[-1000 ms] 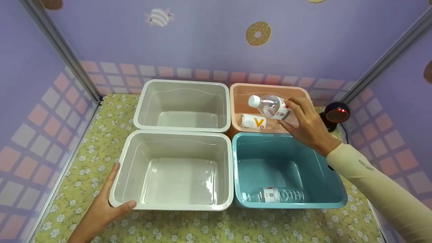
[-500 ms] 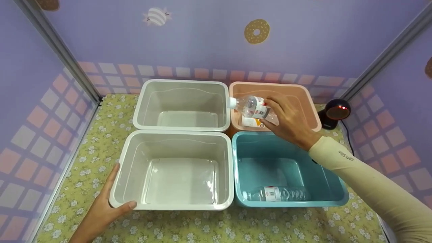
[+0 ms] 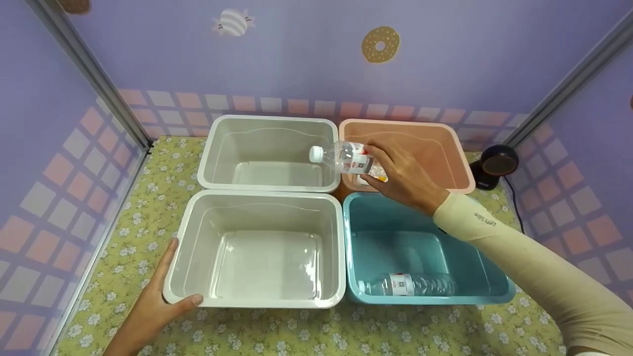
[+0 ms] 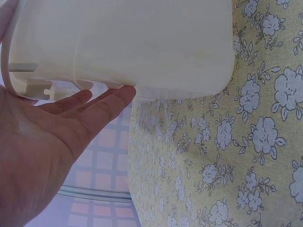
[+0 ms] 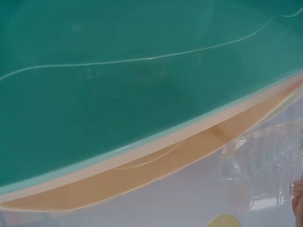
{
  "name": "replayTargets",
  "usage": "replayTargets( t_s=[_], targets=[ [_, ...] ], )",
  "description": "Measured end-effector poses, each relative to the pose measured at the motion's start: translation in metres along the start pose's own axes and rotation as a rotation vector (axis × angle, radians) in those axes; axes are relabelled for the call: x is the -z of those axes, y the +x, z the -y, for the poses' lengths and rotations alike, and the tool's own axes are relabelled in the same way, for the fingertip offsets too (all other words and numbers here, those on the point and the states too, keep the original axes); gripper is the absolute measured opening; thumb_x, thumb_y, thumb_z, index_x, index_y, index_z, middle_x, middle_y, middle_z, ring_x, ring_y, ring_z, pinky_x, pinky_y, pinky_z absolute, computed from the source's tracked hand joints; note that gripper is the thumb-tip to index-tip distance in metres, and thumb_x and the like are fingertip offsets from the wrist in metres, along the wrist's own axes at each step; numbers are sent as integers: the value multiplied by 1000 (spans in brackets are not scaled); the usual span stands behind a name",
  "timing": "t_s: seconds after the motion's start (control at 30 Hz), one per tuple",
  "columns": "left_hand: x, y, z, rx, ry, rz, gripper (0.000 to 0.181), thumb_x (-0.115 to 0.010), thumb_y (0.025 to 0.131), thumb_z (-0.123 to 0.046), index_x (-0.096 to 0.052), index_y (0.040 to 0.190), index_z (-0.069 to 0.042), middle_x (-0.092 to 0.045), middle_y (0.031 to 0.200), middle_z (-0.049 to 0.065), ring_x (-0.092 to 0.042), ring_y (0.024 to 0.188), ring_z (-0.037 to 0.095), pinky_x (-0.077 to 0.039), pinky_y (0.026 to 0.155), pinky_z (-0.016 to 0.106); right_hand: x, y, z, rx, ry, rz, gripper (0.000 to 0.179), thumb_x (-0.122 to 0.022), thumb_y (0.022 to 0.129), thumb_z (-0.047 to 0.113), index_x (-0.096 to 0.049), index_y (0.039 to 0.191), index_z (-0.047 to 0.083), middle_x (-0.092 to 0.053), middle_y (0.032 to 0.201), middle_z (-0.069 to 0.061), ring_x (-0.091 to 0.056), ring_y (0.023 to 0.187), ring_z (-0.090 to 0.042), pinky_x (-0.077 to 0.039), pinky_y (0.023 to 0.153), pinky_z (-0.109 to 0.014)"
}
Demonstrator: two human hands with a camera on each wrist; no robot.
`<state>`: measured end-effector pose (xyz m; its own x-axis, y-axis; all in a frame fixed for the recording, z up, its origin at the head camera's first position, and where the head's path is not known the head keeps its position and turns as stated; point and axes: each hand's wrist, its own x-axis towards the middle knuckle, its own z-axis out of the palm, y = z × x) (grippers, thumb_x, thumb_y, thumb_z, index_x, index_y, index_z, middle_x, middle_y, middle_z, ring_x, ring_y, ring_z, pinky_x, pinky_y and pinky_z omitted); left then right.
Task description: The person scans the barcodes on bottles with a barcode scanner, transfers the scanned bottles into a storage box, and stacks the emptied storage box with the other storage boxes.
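My right hand [image 3: 403, 174] grips a clear plastic bottle [image 3: 341, 157] by its labelled middle. The bottle lies nearly level, its white cap pointing left over the back grey bin [image 3: 269, 190], its base toward the orange bin. In the right wrist view the clear ribbed end of the bottle [image 5: 260, 165] shows, with a bit of a finger at the edge. My left hand [image 3: 153, 301] rests on the front-left corner of the near grey bin [image 3: 257, 303], thumb along the rim, fingers fairly straight against its outer wall [image 4: 128, 42].
The orange bin [image 3: 435, 148] at back right holds a white-labelled bottle [image 3: 373, 179], partly hidden. Another clear bottle [image 3: 408, 285] lies in the blue bin [image 3: 494, 299]. A black scanner [image 3: 497, 163] with a cable stands at right. Purple wall panels enclose the flowered tabletop [image 3: 123, 247].
My right hand has carried the bottle left, from over the orange bin until its cap is over the back grey bin. The scanner's red lights no longer show. My left hand stays put.
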<state>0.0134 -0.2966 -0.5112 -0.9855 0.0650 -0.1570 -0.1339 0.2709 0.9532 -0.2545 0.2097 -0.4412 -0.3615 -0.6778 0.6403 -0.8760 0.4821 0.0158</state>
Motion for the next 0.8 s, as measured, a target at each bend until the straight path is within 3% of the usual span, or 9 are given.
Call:
replayTargets(
  t_s=[0.23, 0.5, 0.8],
  targets=[
    [0, 0, 2, 9, 1, 1, 115, -80, 100, -11, -2, 177, -45, -3, 182, 23, -50, 140, 61, -64, 94, 41, -17, 12, 8, 19, 31, -6, 70, -99, 86, 17, -63, 141, -7, -65, 143, -23, -67, 129, -41, -60, 105, -58],
    [1, 1, 2, 10, 20, 1, 114, -80, 100, -14, -2, 177, -47, 2, 183, 18, -46, 143, 64, -64, 97, 49, -31, 25, 13, 57, 18, 9, 64, -93, 93, 23, -63, 142, -5, -65, 143, -24, -66, 131, -40, -59, 107, -56],
    [-1, 1, 2, 6, -38, -2, 115, -80, 99, -9, -3, 179, -40, -8, 180, 25, -50, 139, 61, -64, 92, 40, -43, 36, 19, 65, 34, 26, 61, -89, 97, 29, -63, 141, -4, -65, 140, -22, -66, 129, -38, -62, 102, -55]
  ],
)
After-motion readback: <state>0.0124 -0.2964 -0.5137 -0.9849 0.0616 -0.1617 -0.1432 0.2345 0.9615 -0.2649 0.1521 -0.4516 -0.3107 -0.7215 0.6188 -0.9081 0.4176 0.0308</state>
